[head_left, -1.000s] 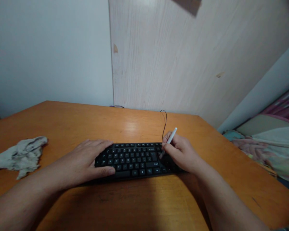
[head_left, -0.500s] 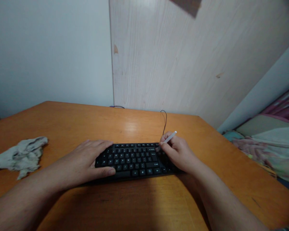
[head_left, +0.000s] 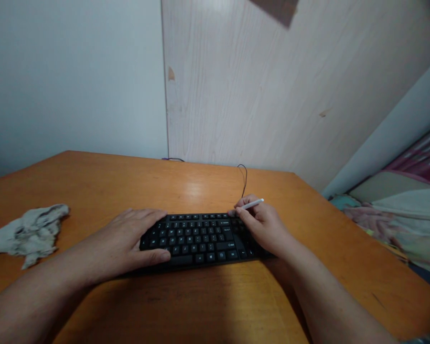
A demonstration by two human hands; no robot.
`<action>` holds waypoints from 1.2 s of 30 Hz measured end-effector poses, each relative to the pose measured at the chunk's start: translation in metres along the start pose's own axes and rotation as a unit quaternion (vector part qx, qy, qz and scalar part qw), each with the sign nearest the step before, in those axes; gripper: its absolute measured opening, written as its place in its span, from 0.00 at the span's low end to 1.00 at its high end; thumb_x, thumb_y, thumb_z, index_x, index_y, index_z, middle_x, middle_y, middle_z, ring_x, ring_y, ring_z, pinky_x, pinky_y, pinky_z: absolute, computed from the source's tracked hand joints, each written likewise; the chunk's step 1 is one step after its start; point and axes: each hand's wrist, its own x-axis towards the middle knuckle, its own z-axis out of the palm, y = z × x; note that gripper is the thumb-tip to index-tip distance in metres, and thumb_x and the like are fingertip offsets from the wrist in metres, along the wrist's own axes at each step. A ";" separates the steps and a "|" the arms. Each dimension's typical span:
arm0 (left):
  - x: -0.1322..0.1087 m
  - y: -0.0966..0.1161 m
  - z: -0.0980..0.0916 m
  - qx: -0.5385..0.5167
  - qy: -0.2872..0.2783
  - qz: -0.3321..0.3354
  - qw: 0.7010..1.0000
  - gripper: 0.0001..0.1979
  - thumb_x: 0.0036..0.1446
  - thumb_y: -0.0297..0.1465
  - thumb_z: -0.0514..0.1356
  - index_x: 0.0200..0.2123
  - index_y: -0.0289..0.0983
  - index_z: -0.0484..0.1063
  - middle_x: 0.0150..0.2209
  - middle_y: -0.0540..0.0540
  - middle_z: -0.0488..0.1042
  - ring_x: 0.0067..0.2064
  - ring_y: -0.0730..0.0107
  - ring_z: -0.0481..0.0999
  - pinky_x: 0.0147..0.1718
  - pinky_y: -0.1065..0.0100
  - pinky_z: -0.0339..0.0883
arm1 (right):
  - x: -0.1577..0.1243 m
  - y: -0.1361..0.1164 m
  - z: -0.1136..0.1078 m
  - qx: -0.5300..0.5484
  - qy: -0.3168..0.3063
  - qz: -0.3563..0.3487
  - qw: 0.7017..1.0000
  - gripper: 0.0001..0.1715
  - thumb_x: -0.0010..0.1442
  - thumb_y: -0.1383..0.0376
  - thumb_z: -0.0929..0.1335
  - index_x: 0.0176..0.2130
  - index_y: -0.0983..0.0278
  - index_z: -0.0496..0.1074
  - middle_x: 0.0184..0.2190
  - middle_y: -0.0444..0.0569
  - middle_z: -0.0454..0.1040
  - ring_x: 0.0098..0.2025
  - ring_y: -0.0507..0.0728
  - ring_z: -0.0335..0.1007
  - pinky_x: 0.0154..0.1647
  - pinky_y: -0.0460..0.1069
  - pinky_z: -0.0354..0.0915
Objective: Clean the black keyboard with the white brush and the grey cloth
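A black keyboard [head_left: 197,237] lies on the orange wooden table [head_left: 208,306]. My left hand [head_left: 127,239] rests flat over the keyboard's left end, fingers stretched along its top edge and thumb on its front edge. My right hand [head_left: 263,224] is closed in a pinch on a thin white stick [head_left: 252,204], whose lower tip touches the top key row near the keyboard's right part. The stick lies almost level, pointing right.
A crumpled grey cloth [head_left: 28,231] lies at the table's left. The keyboard's thin black cable [head_left: 244,179] runs back toward the pale wood panel wall [head_left: 272,95]. Bedding [head_left: 397,215] sits beyond the table's right edge.
My right hand has slid up and left along the keyboard, from the lower right keys to the top row. The white stick has tilted from steep to nearly level. My left hand stays put.
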 end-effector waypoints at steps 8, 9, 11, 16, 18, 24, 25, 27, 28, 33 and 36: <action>0.000 0.003 -0.001 0.002 -0.002 -0.013 1.000 0.41 0.51 0.59 0.61 0.62 0.42 0.71 0.59 0.39 0.74 0.59 0.41 0.73 0.57 0.50 0.65 | -0.001 -0.001 -0.002 0.029 -0.012 0.010 0.999 0.06 0.65 0.64 0.65 0.35 0.60 0.70 0.30 0.46 0.77 0.34 0.57 0.73 0.38 0.52 0.65; 0.000 0.003 -0.001 0.002 -0.001 -0.012 1.000 0.41 0.51 0.59 0.61 0.62 0.42 0.71 0.59 0.39 0.75 0.58 0.41 0.73 0.57 0.50 0.65 | -0.001 -0.001 -0.002 0.018 -0.013 0.003 1.000 0.07 0.66 0.63 0.65 0.35 0.60 0.71 0.32 0.47 0.78 0.35 0.57 0.74 0.39 0.52 0.65; 0.000 0.003 -0.001 0.003 -0.002 -0.011 1.000 0.41 0.51 0.59 0.61 0.62 0.42 0.71 0.59 0.38 0.74 0.58 0.41 0.73 0.57 0.49 0.65 | 0.000 0.000 -0.001 0.006 -0.016 -0.004 1.000 0.09 0.66 0.63 0.65 0.34 0.60 0.71 0.33 0.48 0.79 0.36 0.57 0.74 0.40 0.52 0.65; 0.000 0.001 0.000 0.010 -0.016 -0.013 1.000 0.42 0.52 0.60 0.60 0.63 0.41 0.69 0.61 0.37 0.73 0.59 0.40 0.71 0.58 0.48 0.64 | -0.002 0.000 -0.005 0.052 -0.034 0.022 0.998 0.04 0.63 0.67 0.64 0.34 0.59 0.67 0.27 0.44 0.77 0.31 0.56 0.75 0.34 0.50 0.65; 0.000 0.003 0.000 0.010 -0.019 -0.014 1.000 0.42 0.52 0.60 0.60 0.63 0.40 0.69 0.60 0.37 0.73 0.59 0.41 0.71 0.58 0.49 0.64 | -0.002 0.002 -0.005 0.079 -0.046 0.027 0.995 0.04 0.63 0.68 0.63 0.35 0.59 0.66 0.25 0.43 0.76 0.29 0.56 0.75 0.32 0.50 0.65; 0.000 0.008 -0.002 0.019 -0.018 -0.018 1.000 0.46 0.52 0.61 0.59 0.65 0.37 0.66 0.63 0.35 0.71 0.62 0.41 0.69 0.60 0.49 0.61 | 0.004 0.008 0.000 0.056 -0.008 -0.003 0.998 0.07 0.66 0.62 0.64 0.36 0.60 0.69 0.33 0.47 0.80 0.37 0.58 0.77 0.40 0.52 0.66; 0.000 0.008 -0.002 0.021 -0.020 -0.019 0.999 0.47 0.52 0.61 0.59 0.66 0.37 0.65 0.64 0.34 0.69 0.63 0.40 0.68 0.61 0.48 0.60 | 0.005 0.008 0.001 0.054 -0.003 -0.007 0.998 0.08 0.67 0.61 0.64 0.36 0.60 0.69 0.34 0.48 0.80 0.38 0.58 0.77 0.41 0.52 0.67; 0.000 0.008 -0.001 0.024 -0.023 -0.024 0.999 0.48 0.52 0.62 0.59 0.67 0.36 0.63 0.65 0.32 0.67 0.64 0.39 0.67 0.62 0.47 0.59 | 0.005 0.008 0.001 0.052 -0.006 -0.009 0.999 0.08 0.66 0.61 0.65 0.35 0.60 0.69 0.34 0.48 0.79 0.38 0.58 0.76 0.41 0.52 0.67; 0.000 0.008 0.000 0.025 -0.023 -0.026 0.999 0.49 0.51 0.62 0.59 0.67 0.36 0.63 0.66 0.32 0.67 0.64 0.39 0.67 0.62 0.46 0.58 | 0.005 0.008 0.000 0.054 -0.010 -0.007 0.998 0.07 0.65 0.62 0.65 0.35 0.60 0.69 0.32 0.47 0.79 0.37 0.57 0.76 0.40 0.52 0.67; 0.001 0.019 0.005 0.039 -0.032 -0.030 0.998 0.54 0.49 0.64 0.59 0.70 0.36 0.58 0.68 0.31 0.62 0.67 0.36 0.62 0.65 0.40 0.51 | 0.000 0.003 -0.003 0.123 -0.057 0.007 0.991 0.04 0.63 0.65 0.63 0.35 0.60 0.66 0.26 0.42 0.74 0.29 0.56 0.75 0.32 0.50 0.65; 0.004 0.029 0.003 0.042 -0.039 -0.024 0.998 0.56 0.47 0.66 0.59 0.71 0.38 0.56 0.69 0.31 0.61 0.69 0.35 0.60 0.66 0.36 0.44 | 0.001 0.005 -0.004 0.091 -0.055 -0.015 0.994 0.03 0.63 0.64 0.64 0.35 0.60 0.67 0.28 0.44 0.76 0.32 0.57 0.75 0.35 0.50 0.65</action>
